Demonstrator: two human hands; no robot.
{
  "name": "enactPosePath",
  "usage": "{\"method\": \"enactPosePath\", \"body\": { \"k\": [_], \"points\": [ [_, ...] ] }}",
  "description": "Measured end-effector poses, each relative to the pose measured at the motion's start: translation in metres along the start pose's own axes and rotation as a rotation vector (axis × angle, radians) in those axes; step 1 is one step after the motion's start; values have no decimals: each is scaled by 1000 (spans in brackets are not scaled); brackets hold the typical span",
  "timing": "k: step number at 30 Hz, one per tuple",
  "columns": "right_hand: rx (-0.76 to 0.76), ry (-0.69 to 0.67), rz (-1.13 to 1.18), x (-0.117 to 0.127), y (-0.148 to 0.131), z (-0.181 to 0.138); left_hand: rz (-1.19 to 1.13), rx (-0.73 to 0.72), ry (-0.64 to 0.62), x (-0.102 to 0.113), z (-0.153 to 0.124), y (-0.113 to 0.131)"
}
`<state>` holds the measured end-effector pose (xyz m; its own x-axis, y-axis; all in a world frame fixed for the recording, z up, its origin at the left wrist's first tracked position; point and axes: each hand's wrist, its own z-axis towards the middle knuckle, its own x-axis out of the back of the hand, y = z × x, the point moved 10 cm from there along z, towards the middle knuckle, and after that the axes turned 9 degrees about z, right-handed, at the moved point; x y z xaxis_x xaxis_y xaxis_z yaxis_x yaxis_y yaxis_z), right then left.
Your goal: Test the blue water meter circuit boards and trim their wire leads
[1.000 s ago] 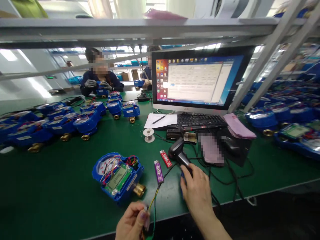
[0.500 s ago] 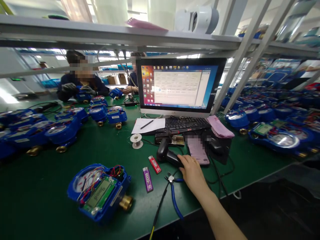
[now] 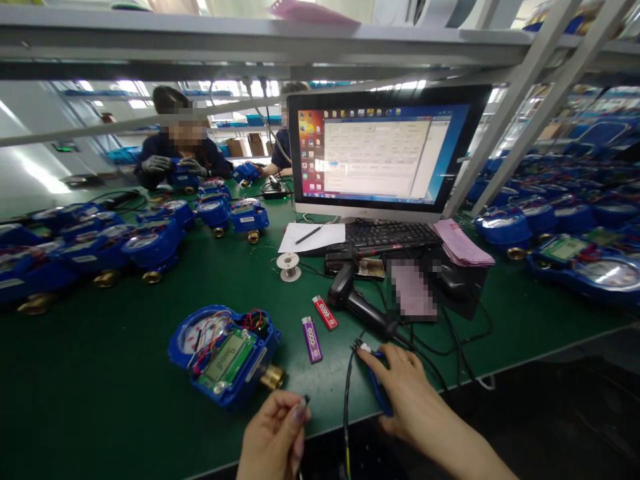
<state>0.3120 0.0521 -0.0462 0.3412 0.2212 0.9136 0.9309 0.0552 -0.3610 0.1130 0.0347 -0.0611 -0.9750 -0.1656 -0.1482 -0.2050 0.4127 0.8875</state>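
Observation:
My left hand is at the table's front edge, its fingers pinched round the end of a thin dark cable. My right hand lies on the blue-handled pliers, fingers closed over the handles, the jaws pointing at a black cable. An open blue water meter with an LCD board, coloured wires and a brass fitting lies left of my hands. A purple lighter and a red lighter lie between the meter and a black barcode scanner.
A monitor, keyboard, paper with a pen, solder spool and pink cloth sit behind. Several blue meters crowd the left and right of the green table. Two people work at the far side.
My left hand has come back into view with the cable end. My right hand moved from the scanner down onto the pliers. The view has shifted.

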Motion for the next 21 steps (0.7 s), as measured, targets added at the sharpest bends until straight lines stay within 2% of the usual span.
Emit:
{"method": "enactPosePath", "body": {
  "k": [3,5,8,11,14,19,21],
  "points": [
    [46,29,28,4,5,-15,-47,-16,16,-6,4,-1],
    [123,137,89,18,0,-30,-89,-21,14,-7,5,-2],
    [286,324,170,44,-19,-53,-141,-28,0,-6,6,-2],
    [419,380,260,54,-41,-65,-152,-49,-6,-6,5,-2],
    [445,320,319,47,-54,-62,-137,-76,0,-4,2,0],
    [307,33,330,13,-58,-48,-103,-120,-1,-1,-1,1],
    [306,1,336,8,-60,-48,-73,-143,-2,1,-1,2]
  ]
}}
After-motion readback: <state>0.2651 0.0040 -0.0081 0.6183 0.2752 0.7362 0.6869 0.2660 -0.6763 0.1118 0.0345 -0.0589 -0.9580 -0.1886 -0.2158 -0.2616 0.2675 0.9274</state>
